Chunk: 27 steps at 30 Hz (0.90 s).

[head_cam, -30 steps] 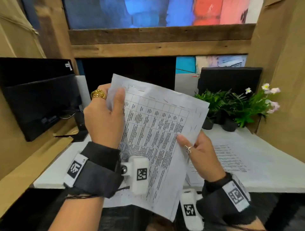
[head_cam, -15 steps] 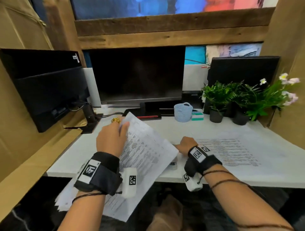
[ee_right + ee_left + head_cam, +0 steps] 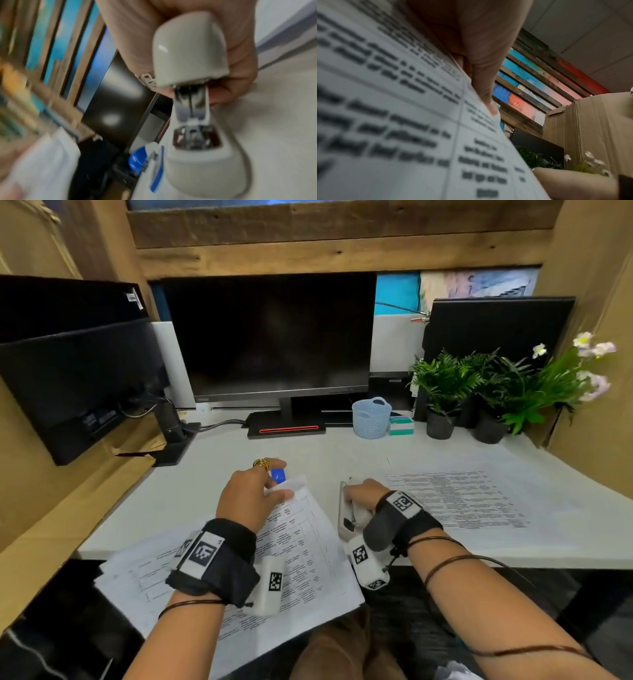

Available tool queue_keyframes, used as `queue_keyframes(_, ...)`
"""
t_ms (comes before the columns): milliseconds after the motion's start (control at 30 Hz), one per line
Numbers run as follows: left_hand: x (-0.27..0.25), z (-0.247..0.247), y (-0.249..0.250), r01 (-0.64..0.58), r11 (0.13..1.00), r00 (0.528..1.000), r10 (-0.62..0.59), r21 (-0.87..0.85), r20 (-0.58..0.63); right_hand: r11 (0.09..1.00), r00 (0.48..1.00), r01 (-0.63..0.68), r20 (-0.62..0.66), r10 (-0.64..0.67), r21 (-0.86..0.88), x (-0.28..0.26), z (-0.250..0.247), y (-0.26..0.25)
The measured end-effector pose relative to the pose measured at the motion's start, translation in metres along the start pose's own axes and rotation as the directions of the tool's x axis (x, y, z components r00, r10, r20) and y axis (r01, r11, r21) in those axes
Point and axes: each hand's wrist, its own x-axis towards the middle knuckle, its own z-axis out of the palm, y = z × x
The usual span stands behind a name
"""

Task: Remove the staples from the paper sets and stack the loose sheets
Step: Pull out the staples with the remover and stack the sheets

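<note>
Now your left hand (image 3: 251, 499) pinches the top corner of the stapled paper set (image 3: 298, 556), thumb on the printed face and fingers curled behind it. Just beyond those fingers a small blue object (image 3: 278, 475) lies on the white desk (image 3: 219, 484), partly hidden by the hand. The set's long axis runs from that pinched corner back toward you, its near end hanging past the desk edge over more printed sheets (image 3: 137, 573). Your right hand (image 3: 363, 496) is curled around a grey stapler-like tool (image 3: 346, 515), whose long axis points away from you. To the right of that hand a loose printed sheet (image 3: 452, 498) lies flat. Further ahead stand a monitor (image 3: 270, 337), a pale blue basket (image 3: 371, 417) and potted plants (image 3: 445, 385).
</note>
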Motion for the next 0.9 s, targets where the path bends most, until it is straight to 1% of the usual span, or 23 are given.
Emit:
queue_keyframes(33, 0.0, 0.002, -0.001, -0.005, 1.0, 1.0, 0.005, -0.01, 0.013, 0.984, 1.0, -0.013, 0.021, 0.01, 0.176, -0.001, -0.003, 0.004)
queue_keyframes(67, 0.0, 0.003, -0.001, -0.014, 1.0, 1.0, 0.015, -0.018, 0.028, 0.929, 0.997, -0.046, 0.068, 0.023, 0.367, -0.002, -0.005, 0.008)
queue_keyframes(100, 0.0, 0.004, -0.001, -0.027, 0.999, 0.999, 0.028, -0.023, 0.041, 0.842, 0.993, -0.077, 0.113, 0.019, 0.534, -0.002, -0.007, 0.013)
queue_keyframes(133, 0.0, 0.005, 0.0, -0.04, 0.999, 0.998, 0.042, -0.027, 0.053, 0.757, 0.99, -0.107, 0.142, 0.019, 0.645, 0.001, -0.008, 0.018)
queue_keyframes(167, -0.001, 0.006, 0.002, -0.053, 0.998, 0.996, 0.055, -0.033, 0.067, 0.693, 0.986, -0.115, 0.166, -0.008, 0.712, 0.0, -0.011, 0.023)
queue_keyframes(233, -0.002, 0.007, 0.004, -0.081, 0.995, 0.992, 0.087, -0.062, 0.095, 0.656, 0.982, -0.078, 0.171, -0.078, 0.751, -0.004, -0.014, 0.027)
queue_keyframes(267, -0.002, 0.008, 0.005, -0.093, 0.993, 0.989, 0.101, -0.077, 0.105, 0.642, 0.984, -0.041, 0.143, -0.108, 0.765, -0.005, -0.014, 0.027)
queue_keyframes(333, -0.001, 0.011, 0.006, -0.103, 0.99, 0.986, 0.115, -0.101, 0.122, 0.612, 0.989, 0.063, 0.032, -0.144, 0.788, -0.005, -0.014, 0.027)
queue_keyframes(400, -0.001, 0.015, 0.006, -0.093, 0.989, 0.983, 0.109, -0.115, 0.144, 0.598, 0.99, 0.12, -0.053, -0.129, 0.793, -0.005, -0.012, 0.027)
queue_keyframes(533, 0.001, 0.022, 0.007, -0.044, 0.987, 0.98, 0.072, -0.154, 0.186, 0.482, 0.994, 0.08, -0.037, -0.1, 0.873, -0.003, -0.008, 0.029)
queue_keyframes(600, 0.002, 0.025, 0.007, -0.042, 0.985, 0.978, 0.075, -0.17, 0.195, 0.429, 0.997, 0.074, -0.056, -0.053, 0.9, -0.001, -0.008, 0.031)
queue_keyframes(667, 0.002, 0.026, 0.008, -0.051, 0.981, 0.978, 0.087, -0.186, 0.188, 0.45, 0.997, 0.081, -0.07, -0.041, 0.889, -0.006, -0.013, 0.031)
queue_keyframes(733, 0.003, 0.027, 0.01, -0.054, 0.978, 0.978, 0.093, -0.201, 0.186, 0.512, 0.997, 0.075, -0.056, -0.051, 0.856, -0.014, -0.019, 0.031)
queue_keyframes(800, 0.002, 0.028, 0.015, -0.06, 0.977, 0.975, 0.101, -0.202, 0.197, 0.587, 0.997, 0.053, -0.013, -0.072, 0.808, -0.025, -0.023, 0.031)
queue_keyframes(867, 0.0, 0.03, 0.021, -0.086, 0.972, 0.974, 0.127, -0.217, 0.186, 0.641, 0.99, 0.037, 0.06, -0.13, 0.766, -0.036, -0.022, 0.03)
queue_keyframes(900, -0.001, 0.031, 0.025, -0.105, 0.968, 0.975, 0.146, -0.229, 0.17, 0.681, 0.982, 0.053, 0.085, -0.167, 0.73, -0.042, -0.019, 0.029)
